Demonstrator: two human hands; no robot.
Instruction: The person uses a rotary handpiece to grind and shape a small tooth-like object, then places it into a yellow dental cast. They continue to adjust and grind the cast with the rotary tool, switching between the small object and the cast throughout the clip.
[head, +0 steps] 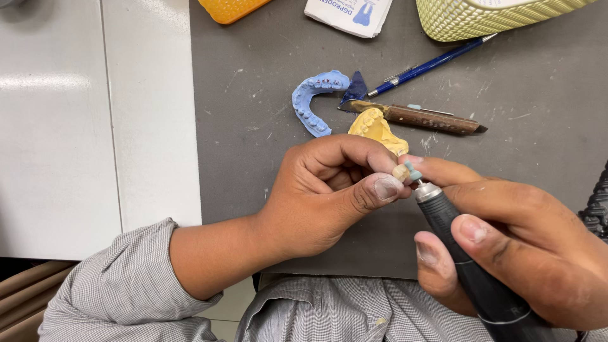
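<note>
Left hand pinches a small cream tooth piece between thumb and fingertips. Right hand grips a dark rotary handpiece, its pale blue tip touching the piece. Just beyond on the grey tabletop: yellow dental cast, blue impression, wooden-handled knife, blue pen.

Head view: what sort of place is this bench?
Probably a dental laboratory bench: a blue dental arch piece and yellow tooth cast lie there, and the right hand holds a rotary handpiece.
</note>
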